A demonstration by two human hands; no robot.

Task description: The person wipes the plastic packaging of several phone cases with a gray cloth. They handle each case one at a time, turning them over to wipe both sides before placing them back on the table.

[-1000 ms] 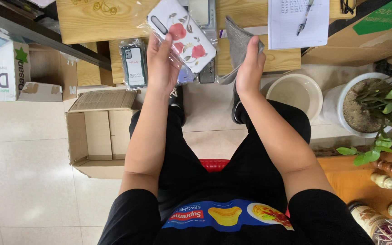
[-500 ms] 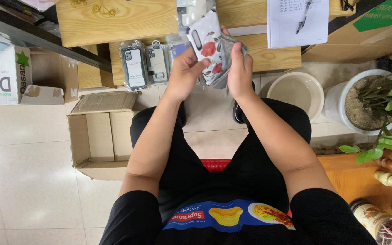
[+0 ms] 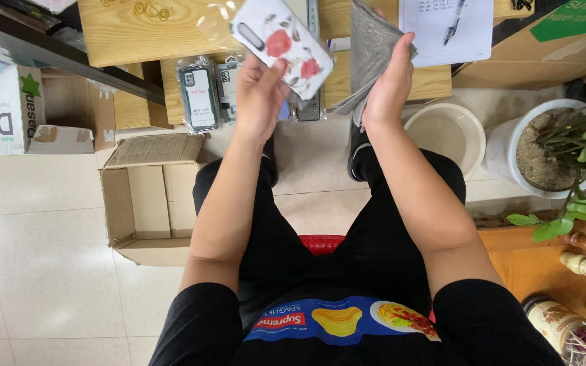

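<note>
A: What do the hands hold at this moment?

B: The left hand [image 3: 260, 95] is closed around a white phone case with red flowers [image 3: 281, 46], its fingers gripping the lower end, and the case stands tilted above the hand. The right hand [image 3: 388, 85] is clenched on a grey cloth [image 3: 371, 47], which hangs folded beside the case, near but not touching it.

A: Which step is this, in your judgement?

B: I think it is the wiping of the case. Case and cloth are both lifted over the knees and apart. To wipe, the cloth must come flat against the printed side while the left hand keeps the case steady.

A: And around the grip, from near to far?

B: Just below the left hand, on a low wooden shelf [image 3: 435, 81], lie two packaged phone cases [image 3: 201, 95] in clear wrappers, side by side. Lower and to the left of it, an open cardboard box [image 3: 145, 196] stands on the floor; I see nothing inside. Beside the right hand sits a cream plastic basin [image 3: 445, 135], which also looks empty. Farther right, a white plant pot [image 3: 540, 149] holds soil and a green plant. Above the cloth lies a notepad [image 3: 445, 30] with a pen [image 3: 454, 20] on it.
</note>
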